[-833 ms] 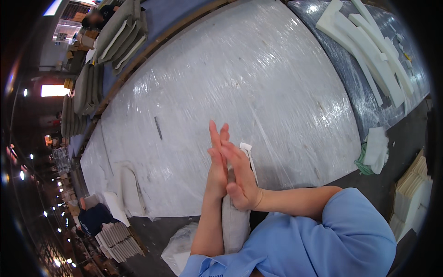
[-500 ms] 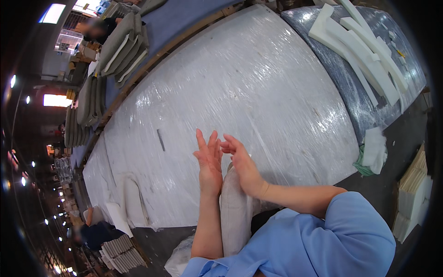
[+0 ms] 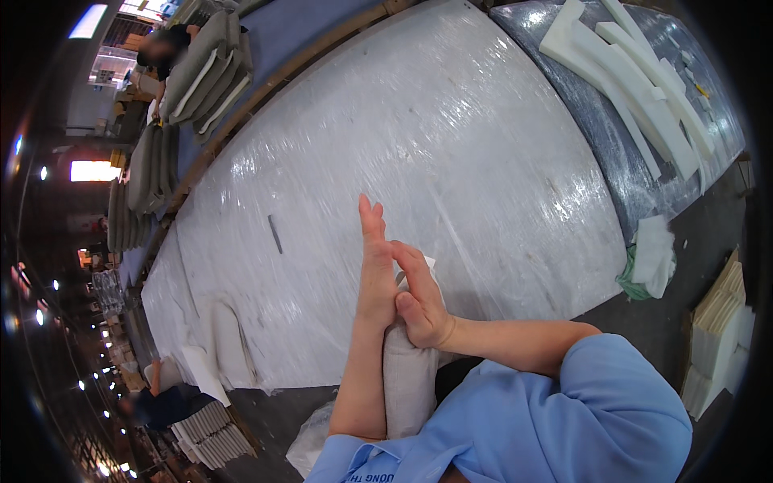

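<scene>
Taking our hands as the centre of the dial, we see our left hand [image 3: 376, 278] open and nearly edge-on, fingers straight and pointing to twelve o'clock, while our right hand [image 3: 425, 310] leans against its palm side, half curled with the thumb bent; we cannot tell whether it pinches any cloth. The long cushion [image 3: 409, 386] lies at six o'clock, its matte off-white fabric plump and rounded, running beneath our hands and alongside our bare left forearm. Before us spreads a broad pale surface [image 3: 499, 145] under glossy, finely creased clear film, with a thin dark strip [image 3: 275, 233] on it at ten. Near half past eight rests a rounded beige piece [image 3: 229, 342] with a curved edge. Between one and two, long blocky strips of white foam [image 3: 628, 88] cross one another on a dark, film-wrapped surface [image 3: 640, 193]. At about three, we find a soft white bundle [image 3: 656, 249] over crumpled green material [image 3: 636, 278]. A crinkled translucent bag [image 3: 310, 439] sits at seven, and thick grey pads [image 3: 209, 76] with rounded edges are stacked towards eleven
</scene>
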The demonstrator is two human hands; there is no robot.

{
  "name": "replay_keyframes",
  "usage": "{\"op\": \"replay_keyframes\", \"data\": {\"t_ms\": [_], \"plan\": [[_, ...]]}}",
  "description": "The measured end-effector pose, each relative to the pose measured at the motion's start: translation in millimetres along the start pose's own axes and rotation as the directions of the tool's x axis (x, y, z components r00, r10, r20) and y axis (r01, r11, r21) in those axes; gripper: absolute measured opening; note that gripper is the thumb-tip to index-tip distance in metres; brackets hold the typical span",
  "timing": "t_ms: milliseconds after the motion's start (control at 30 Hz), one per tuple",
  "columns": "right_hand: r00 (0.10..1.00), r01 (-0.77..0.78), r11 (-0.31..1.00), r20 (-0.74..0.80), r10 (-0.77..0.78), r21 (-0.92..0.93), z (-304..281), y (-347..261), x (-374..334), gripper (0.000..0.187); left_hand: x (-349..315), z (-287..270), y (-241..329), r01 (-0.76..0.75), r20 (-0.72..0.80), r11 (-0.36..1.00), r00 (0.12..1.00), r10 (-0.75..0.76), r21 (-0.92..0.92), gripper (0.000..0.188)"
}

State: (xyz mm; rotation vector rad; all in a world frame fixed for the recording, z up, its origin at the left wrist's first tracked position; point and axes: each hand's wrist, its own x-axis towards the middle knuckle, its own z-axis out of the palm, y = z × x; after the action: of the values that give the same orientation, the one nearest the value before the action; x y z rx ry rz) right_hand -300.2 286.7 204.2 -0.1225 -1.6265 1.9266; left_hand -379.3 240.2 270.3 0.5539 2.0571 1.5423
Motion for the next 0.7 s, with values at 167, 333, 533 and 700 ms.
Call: {"op": "replay_keyframes", "data": {"t_ms": [167, 333, 533, 700], "plan": [[0.976, -0.129, 0.987, 0.165, 0.145, -0.099, -12, -23, -36, 0.077, -43, -36, -22, 0.176, 0.105, 0.956, 0.982, -0.155, -0.235, 0.104], [0.972, 0.108, 0.984, 0.222, -0.074, -0.143, 2, 13, -64, 0.074, -98, -42, -46, 0.259, 0.053, 0.882, 0.964, -0.259, -0.393, 0.101], [0.991, -0.037, 0.991, 0.125, 0.053, -0.127, 47, 11, -40, 0.064, -74, -82, -41, 0.264, -0.01, 0.796, 0.947, -0.321, -0.545, 0.089], [0.933, -0.354, 0.928, -0.024, 0.359, 0.117, 81, 17, 15, 0.063, -48, -107, -15, 0.13, -0.279, 0.794, 0.893, -0.354, -0.593, 0.08]]}}
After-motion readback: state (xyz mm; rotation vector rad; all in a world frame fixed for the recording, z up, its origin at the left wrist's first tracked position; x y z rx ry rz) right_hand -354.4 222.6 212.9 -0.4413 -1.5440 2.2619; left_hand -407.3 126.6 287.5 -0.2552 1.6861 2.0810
